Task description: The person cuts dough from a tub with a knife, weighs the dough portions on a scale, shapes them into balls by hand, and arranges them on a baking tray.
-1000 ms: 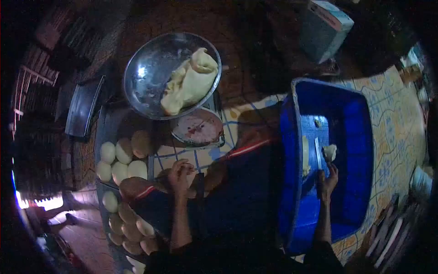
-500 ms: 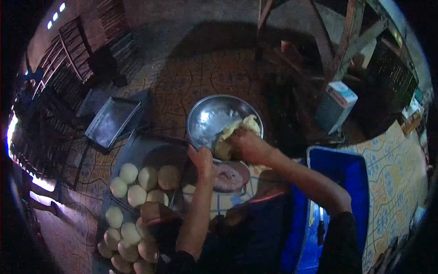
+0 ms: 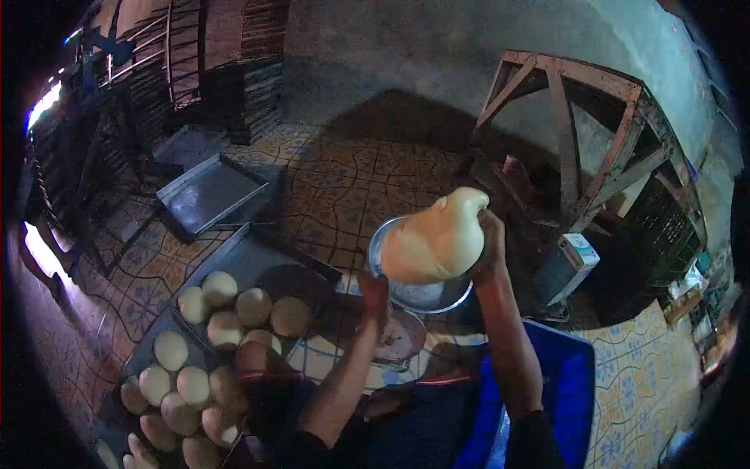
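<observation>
A large mass of pale dough (image 3: 433,242) hangs in the air over a shiny metal bowl (image 3: 437,298) and hides much of it. My right hand (image 3: 491,244) is closed on the dough's right side, its fingers partly behind it. At the bowl's left rim, my left hand (image 3: 375,294) is closed on the edge. Under and in front of the bowl is a round pinkish plate-like surface (image 3: 405,336), partly covered by my left forearm. Several round dough balls (image 3: 180,413) lie on dark metal trays (image 3: 269,258) to my left.
A blue plastic crate (image 3: 574,375) stands close by my right arm. Farther off are another metal tray (image 3: 211,195), a rectangular tin (image 3: 568,270) and a wooden frame (image 3: 566,133). Patterned tiles (image 3: 637,367) cover the floor.
My right hand has lifted the dough up out of the bowl. The bowl and my left hand now appear farther right and lower, and the camera view has tilted upward.
</observation>
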